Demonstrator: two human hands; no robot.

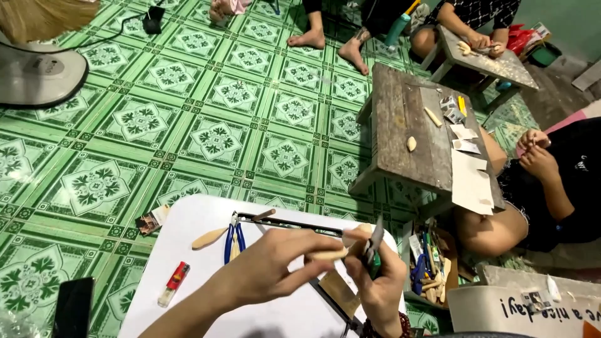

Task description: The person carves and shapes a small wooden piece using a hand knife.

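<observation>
My left hand [282,263] pinches a small pale wooden stick [328,254] over the white table [188,219]. My right hand [379,281] grips a green-handled knife [374,247] with its blade pointing up, right against the stick's end. On the table lie blue-handled pliers [235,241], a flat wooden spoon-shaped piece [210,238], a thin black saw frame [282,220] and a red lighter [173,283].
A low grey wooden bench [400,125] with paper sheets and small wooden pieces stands on the green patterned floor. Other people sit at the right and far end, working with their hands. A box of tools [429,266], a fan base [41,75] and a dark phone [72,307] are nearby.
</observation>
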